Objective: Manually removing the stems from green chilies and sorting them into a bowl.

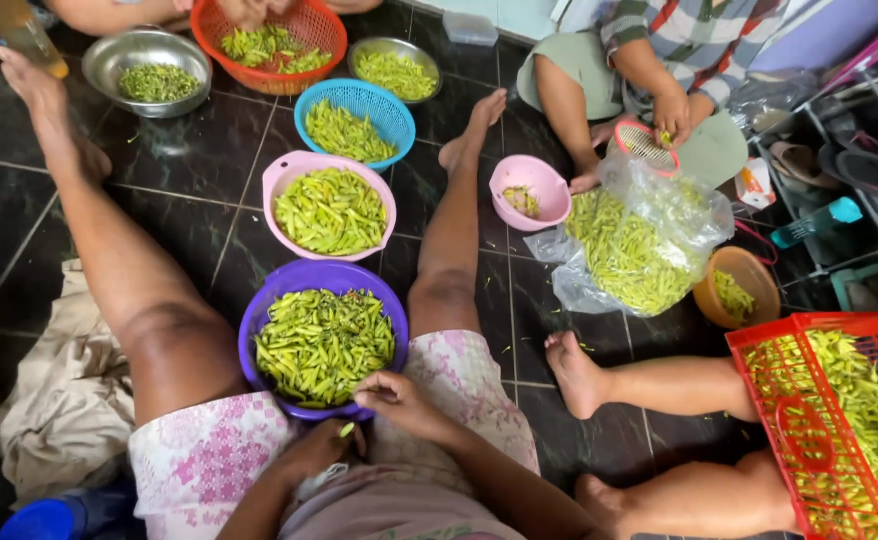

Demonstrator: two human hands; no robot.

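I sit on a dark tiled floor with my legs spread. A purple bowl (259,320) full of green chillies stands between my thighs. My left hand (314,450) is closed on a small green chilli (346,429) in my lap. My right hand (394,395) pinches at the near rim of the purple bowl, fingers curled on another chilli.
Beyond stand a pink bowl (279,180), a blue basket (304,100), an orange basket (209,30) and steel bowls (109,60) of chillies. A child (659,60) sits far right by a plastic bag of chillies (624,250). A red crate (759,350) lies right beside another person's legs (659,385).
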